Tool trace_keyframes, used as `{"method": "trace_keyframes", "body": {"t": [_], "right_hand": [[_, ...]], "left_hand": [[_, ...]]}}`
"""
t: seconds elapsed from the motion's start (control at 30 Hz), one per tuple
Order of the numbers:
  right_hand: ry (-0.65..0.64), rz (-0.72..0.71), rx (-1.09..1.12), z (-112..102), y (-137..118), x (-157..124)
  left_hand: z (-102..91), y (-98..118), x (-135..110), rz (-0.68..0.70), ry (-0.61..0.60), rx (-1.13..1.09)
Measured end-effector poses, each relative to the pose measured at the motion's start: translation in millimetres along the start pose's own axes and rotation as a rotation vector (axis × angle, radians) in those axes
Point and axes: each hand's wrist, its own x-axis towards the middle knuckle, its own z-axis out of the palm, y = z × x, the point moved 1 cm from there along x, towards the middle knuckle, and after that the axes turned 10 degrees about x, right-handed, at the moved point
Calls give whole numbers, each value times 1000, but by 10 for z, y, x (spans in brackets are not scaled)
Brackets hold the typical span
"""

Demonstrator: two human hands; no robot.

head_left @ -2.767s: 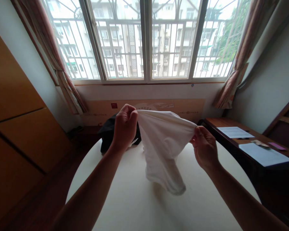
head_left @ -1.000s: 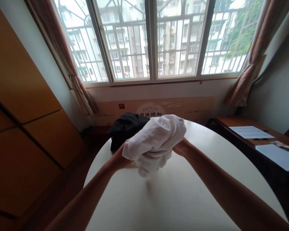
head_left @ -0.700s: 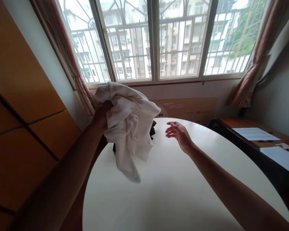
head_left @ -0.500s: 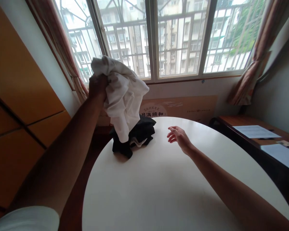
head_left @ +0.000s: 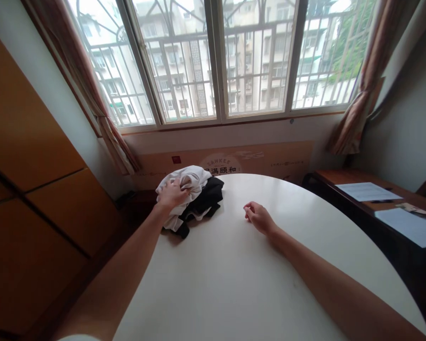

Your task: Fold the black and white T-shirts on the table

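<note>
The white cloth [head_left: 198,176] lies in a crumpled heap at the far left part of the round white table [head_left: 216,289], on top of and beside a black cloth [head_left: 209,193]. Its folds are bunched so closely that its shape as a garment cannot be made out, and its left side runs down behind the person's left wrist. The left hand [head_left: 173,193] rests on it from above, back of the hand upward; the fingertips sink among the folds, so whether they grip the fabric or only press on it cannot be told.

Much of the black cloth is covered by the white one; its right side and a lower corner show on the tabletop. A pale strip peeks out along its lower edge, and which piece it belongs to is unclear.

The right hand [head_left: 258,218] is well apart from the left, over the table to the right of the heap, its fingers loosely curled. The palm is out of sight, and whether the hand touches the surface is hard to judge. Both forearms run toward the bottom of the view; only a sliver of pale sleeve [head_left: 80,337] shows at the left one.

Behind the table, a printed panel [head_left: 270,161] is partly hidden by the heap. On the wooden desk [head_left: 328,179] at right, print on the papers [head_left: 369,191] is too small to read.
</note>
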Motion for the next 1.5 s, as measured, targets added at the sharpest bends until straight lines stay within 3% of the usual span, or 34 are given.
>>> {"method": "trace_keyframes", "body": {"t": [0.07,0.13,0.17,0.23,0.3,0.37,0.47,0.77,1.5], "right_hand": [[-13,-48,-113,34,-44,-52],[-38,-94,-208,62,-101,-143],[-68,-123,-255,70,-131,-201],[-182,-211,-394,68,-187,-335],[-314,-287,-589,35,-226,-472],[-368,-308,-751,-22,-242,-588],[-302,-289,-836,-91,-242,-707],[-201,-336,-857,-45,-210,-808],[-178,-302,-800,-96,-202,-808]], "left_hand": [[-116,139,-240,59,140,-27],[-156,403,-621,282,235,-131],[-131,561,-836,422,201,-202],[-7,867,-1236,642,15,-338],[157,1094,-1510,717,-125,-419],[299,1217,-1631,740,-205,-441],[397,1239,-1632,723,-245,-454],[359,1116,-1665,692,-235,-508],[330,1041,-1615,691,-284,-563]]}}
